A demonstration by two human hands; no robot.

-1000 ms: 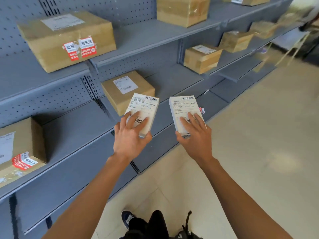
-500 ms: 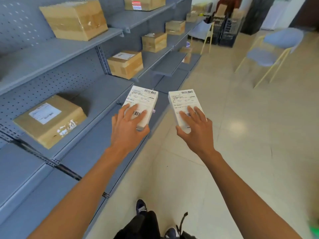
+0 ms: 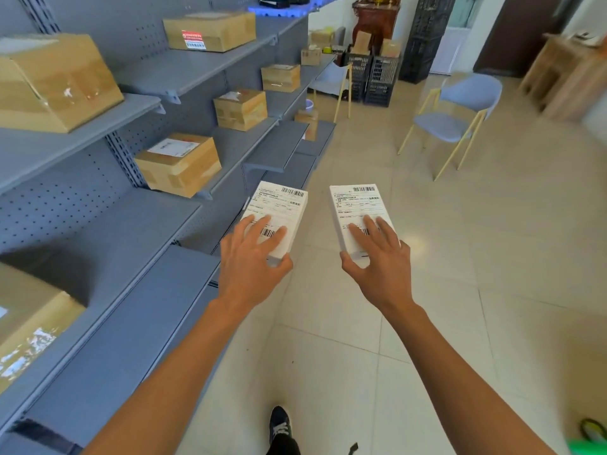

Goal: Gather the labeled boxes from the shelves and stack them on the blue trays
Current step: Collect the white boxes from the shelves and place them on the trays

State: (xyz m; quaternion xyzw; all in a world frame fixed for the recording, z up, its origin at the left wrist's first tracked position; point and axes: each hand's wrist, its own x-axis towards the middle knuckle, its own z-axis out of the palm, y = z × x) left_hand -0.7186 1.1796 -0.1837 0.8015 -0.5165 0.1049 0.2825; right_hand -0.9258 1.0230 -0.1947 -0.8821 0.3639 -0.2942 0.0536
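My left hand [image 3: 251, 257] grips a small white box with a shipping label [image 3: 279, 205], fingers on its top and thumb under its near end. My right hand [image 3: 381, 257] holds a second white labeled box [image 3: 356, 205] the same way. Both boxes are held out in front of me above the tiled floor, side by side and apart. Several brown cardboard boxes with labels stand on the grey shelves [image 3: 157, 224] at my left, among them one [image 3: 179, 162] on a middle shelf. A blue tray [image 3: 282, 9] shows at the top of the far shelf end.
The grey shelving runs along my left. A blue chair [image 3: 460, 116] stands on the floor ahead to the right, a second chair [image 3: 331, 82] by the shelf end. Black crates [image 3: 374, 77] and a wooden cabinet are at the far wall. My shoe [image 3: 279, 425] is below.
The view has swung from facing the shelves to looking along the aisle. Both hands keep the same hold on the white boxes, which stay in front of me.
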